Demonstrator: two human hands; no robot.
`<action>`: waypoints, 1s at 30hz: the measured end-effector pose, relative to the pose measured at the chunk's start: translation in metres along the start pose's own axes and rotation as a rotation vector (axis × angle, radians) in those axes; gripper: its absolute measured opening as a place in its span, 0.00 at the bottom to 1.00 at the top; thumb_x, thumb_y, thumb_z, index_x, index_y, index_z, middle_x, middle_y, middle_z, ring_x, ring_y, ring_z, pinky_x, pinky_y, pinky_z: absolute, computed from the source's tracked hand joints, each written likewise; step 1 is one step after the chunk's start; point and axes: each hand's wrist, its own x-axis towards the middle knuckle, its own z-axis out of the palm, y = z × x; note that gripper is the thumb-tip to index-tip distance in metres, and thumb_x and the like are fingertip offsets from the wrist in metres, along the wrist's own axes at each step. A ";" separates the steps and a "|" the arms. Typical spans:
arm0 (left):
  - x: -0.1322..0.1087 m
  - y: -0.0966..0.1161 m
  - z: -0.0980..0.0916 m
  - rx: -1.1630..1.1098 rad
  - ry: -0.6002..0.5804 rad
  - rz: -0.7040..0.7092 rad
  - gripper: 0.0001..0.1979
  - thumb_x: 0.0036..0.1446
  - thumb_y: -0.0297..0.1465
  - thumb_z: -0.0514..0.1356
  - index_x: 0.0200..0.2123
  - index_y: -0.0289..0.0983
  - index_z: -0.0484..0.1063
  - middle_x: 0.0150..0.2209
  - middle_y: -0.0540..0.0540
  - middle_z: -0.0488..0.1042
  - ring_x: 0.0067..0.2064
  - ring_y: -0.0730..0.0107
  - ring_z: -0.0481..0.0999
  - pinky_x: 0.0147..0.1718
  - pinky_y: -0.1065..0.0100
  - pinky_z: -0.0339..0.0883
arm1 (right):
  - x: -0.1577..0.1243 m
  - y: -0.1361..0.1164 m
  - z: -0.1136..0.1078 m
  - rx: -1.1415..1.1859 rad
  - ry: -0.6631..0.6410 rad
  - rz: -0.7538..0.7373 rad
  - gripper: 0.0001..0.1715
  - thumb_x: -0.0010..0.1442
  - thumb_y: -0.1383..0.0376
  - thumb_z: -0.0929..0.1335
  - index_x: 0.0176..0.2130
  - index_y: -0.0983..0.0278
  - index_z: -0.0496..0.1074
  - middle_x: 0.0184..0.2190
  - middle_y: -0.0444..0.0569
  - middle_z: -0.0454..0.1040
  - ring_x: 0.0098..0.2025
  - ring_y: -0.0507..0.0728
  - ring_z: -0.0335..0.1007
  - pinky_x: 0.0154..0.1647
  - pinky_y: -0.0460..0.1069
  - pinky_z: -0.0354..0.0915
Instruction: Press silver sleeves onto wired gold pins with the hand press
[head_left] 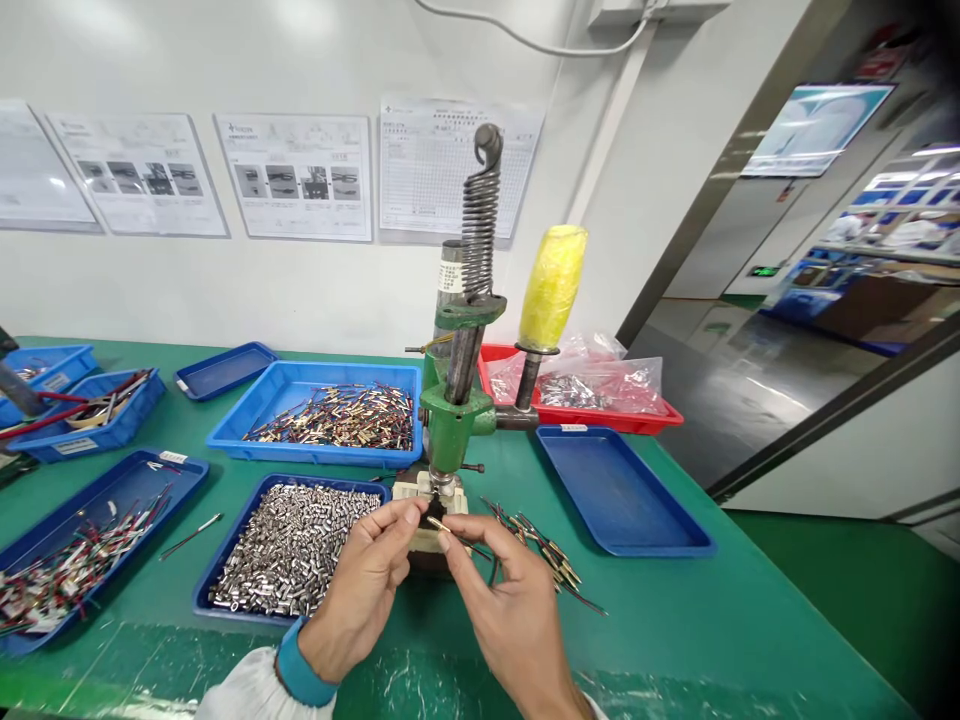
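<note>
A green hand press [452,430] with a coiled spring and a yellow-wrapped handle [553,290] stands in the middle of the bench. Just in front of its base, my right hand [506,595] pinches a small brass-tipped wire piece [439,524] between thumb and fingers. My left hand [375,570], wearing a blue wristband, is closed at the fingertips beside the press's lower fixture [409,492]; whatever it pinches is too small to make out. Near my left hand is a blue tray [201,598] full of small metal sleeves. Brass-tipped wires [551,555] lie loose to the right.
Behind the sleeves, a light blue tray [217,440] holds many wired parts. More trays with wires stand at the left. A flat blue tray [622,490] and a red tray [667,418] with plastic bags sit at the right. One wire [191,535] lies at left.
</note>
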 end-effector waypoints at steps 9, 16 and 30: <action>-0.008 -0.013 0.006 -0.307 0.079 -0.094 0.24 0.37 0.36 0.79 0.38 0.34 0.79 0.23 0.57 0.64 0.20 0.86 0.55 0.17 0.81 0.51 | -0.008 -0.005 0.016 0.174 0.035 0.108 0.07 0.61 0.61 0.70 0.37 0.61 0.78 0.34 0.47 0.82 0.36 0.54 0.79 0.38 0.44 0.72; -0.011 -0.012 0.009 -0.244 0.080 -0.059 0.22 0.37 0.37 0.79 0.36 0.35 0.80 0.23 0.54 0.68 0.23 0.83 0.61 0.20 0.82 0.56 | -0.010 -0.005 0.020 0.279 0.044 0.142 0.06 0.60 0.62 0.71 0.36 0.62 0.78 0.33 0.47 0.81 0.35 0.54 0.78 0.39 0.45 0.72; -0.001 0.002 0.009 0.185 -0.089 0.038 0.21 0.45 0.44 0.73 0.37 0.34 0.83 0.17 0.56 0.59 0.20 0.83 0.46 0.18 0.75 0.39 | -0.006 -0.004 0.012 0.451 -0.025 0.196 0.10 0.63 0.59 0.70 0.39 0.64 0.75 0.35 0.50 0.81 0.37 0.56 0.79 0.40 0.49 0.73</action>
